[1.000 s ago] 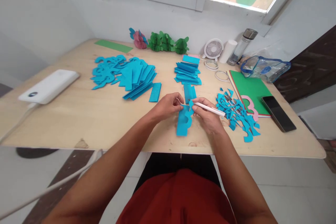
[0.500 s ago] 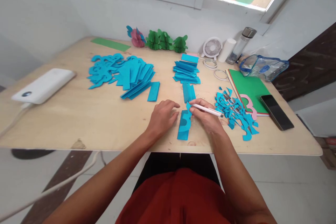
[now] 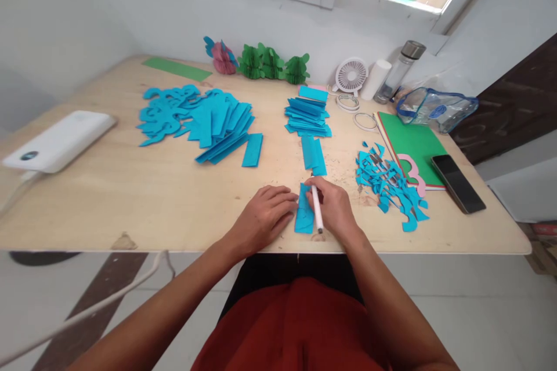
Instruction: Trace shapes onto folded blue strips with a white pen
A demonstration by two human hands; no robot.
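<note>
A blue paper strip [image 3: 304, 217] lies upright before me near the table's front edge, with thin dark curved lines on its lower part. My left hand [image 3: 270, 214] rests flat on the wood, fingers stretched out, their tips at the strip's left edge. Closed round a white pen [image 3: 317, 208], my right hand [image 3: 333, 203] sits at the strip's upper right. The pen slants across the strip's right side, its dark end toward me. Whether a cut paper piece is under the right fingers is hidden.
Folded blue strips [image 3: 308, 115] are stacked ahead, and more blue pieces [image 3: 221, 122] spread to the left. Blue scraps [image 3: 385, 179], a green notebook [image 3: 413, 148] and a phone [image 3: 458, 183] lie right. A power bank [image 3: 61, 139] sits far left; a fan [image 3: 351, 75] stands behind.
The pen has swung from pointing right to pointing toward me. The curved blue piece over the strip no longer shows. My left hand has flattened and moved slightly toward me.
</note>
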